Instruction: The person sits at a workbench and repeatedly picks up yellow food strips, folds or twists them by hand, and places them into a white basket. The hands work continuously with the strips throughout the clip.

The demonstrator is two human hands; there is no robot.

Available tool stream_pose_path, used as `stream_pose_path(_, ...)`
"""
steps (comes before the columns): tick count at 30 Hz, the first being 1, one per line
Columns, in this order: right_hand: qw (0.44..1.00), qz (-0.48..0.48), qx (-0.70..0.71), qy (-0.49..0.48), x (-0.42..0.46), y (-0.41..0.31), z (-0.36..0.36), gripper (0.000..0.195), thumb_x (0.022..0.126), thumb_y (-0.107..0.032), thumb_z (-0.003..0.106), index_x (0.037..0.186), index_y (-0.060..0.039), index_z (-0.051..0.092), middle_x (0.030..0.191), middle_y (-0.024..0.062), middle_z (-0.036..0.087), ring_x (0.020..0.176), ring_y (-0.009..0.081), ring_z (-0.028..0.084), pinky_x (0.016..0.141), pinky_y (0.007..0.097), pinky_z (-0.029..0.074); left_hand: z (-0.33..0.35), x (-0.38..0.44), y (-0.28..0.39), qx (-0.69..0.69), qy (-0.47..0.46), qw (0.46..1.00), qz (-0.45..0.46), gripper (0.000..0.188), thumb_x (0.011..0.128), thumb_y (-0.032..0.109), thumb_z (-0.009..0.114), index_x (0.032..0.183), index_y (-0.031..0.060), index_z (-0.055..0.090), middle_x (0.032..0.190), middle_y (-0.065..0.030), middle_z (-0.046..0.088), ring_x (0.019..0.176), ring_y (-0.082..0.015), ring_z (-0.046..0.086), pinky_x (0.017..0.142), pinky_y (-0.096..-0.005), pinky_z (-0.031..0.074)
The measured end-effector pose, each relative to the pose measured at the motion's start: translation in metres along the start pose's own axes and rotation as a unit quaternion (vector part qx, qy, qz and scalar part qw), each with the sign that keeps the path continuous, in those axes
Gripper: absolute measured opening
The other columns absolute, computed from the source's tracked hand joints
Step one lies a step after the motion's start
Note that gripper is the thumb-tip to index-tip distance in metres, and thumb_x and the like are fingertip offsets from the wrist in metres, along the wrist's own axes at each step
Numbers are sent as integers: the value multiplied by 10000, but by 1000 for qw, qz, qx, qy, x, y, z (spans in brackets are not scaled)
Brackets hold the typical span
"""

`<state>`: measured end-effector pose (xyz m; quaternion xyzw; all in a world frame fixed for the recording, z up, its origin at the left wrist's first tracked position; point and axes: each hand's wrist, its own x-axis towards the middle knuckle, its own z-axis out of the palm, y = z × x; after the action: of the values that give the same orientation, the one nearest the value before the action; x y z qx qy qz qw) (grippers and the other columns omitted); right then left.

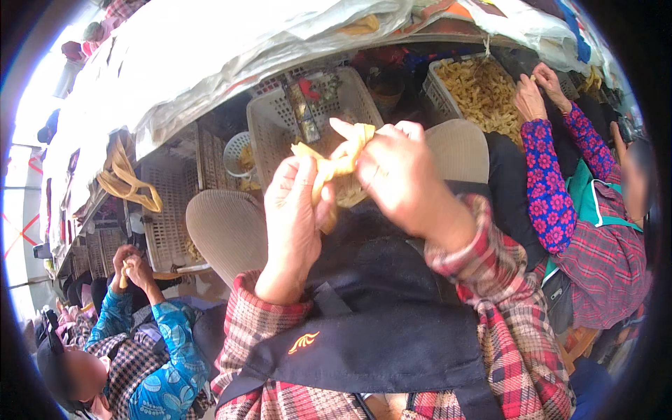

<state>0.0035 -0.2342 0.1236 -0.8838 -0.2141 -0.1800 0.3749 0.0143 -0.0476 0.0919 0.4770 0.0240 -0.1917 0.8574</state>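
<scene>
A yellow, pliable strip (336, 168), which looks like bean curd skin, is looped and twisted between my two hands above my lap. My left hand (291, 210) pinches it between thumb and fingers, and a loose end hangs below. At the other end, my right hand (401, 168) grips the strip, blurred and with its fingertips partly hidden. Beneath both hands, a white plastic basket (265, 126) stands between my knees. Part of its inside is hidden by my hands.
Yellow knotted pieces (478, 92) fill a crate (440, 100) at right. A small round basket (231, 149) stands left. Strips (131, 178) hang from the plastic-covered table edge (252, 68). Co-workers' hands, one pair left (134, 269) and one right (533, 97), work close by.
</scene>
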Motion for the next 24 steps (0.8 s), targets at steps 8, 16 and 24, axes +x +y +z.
stream_pose_path(8,999,-35,-36,-1,16,14,28,117,888,-159,632,874,-45,656,779,138,680,734,307,694,644,375,547,15,5,10,632,53,748,198,271,992,232,610,855,-1,595,699,-172,604,612,-370,588,627,-368,493)
stream_pose_path(16,664,373,648,-12,24,24,34,217,1042,-207,507,927,-38,579,736,23,584,506,67,413,449,215,329,-14,7,16,107,44,975,-190,293,1052,299,535,972,49,665,608,104,384,510,-9,258,454,-199,197)
stream_pose_path(24,716,347,605,25,46,58,42,242,1072,-273,456,912,-108,530,707,-61,443,538,14,306,468,173,249,-57,25,18,282,45,958,-32,335,1068,350,507,1126,65,672,638,108,407,556,0,322,504,-171,230)
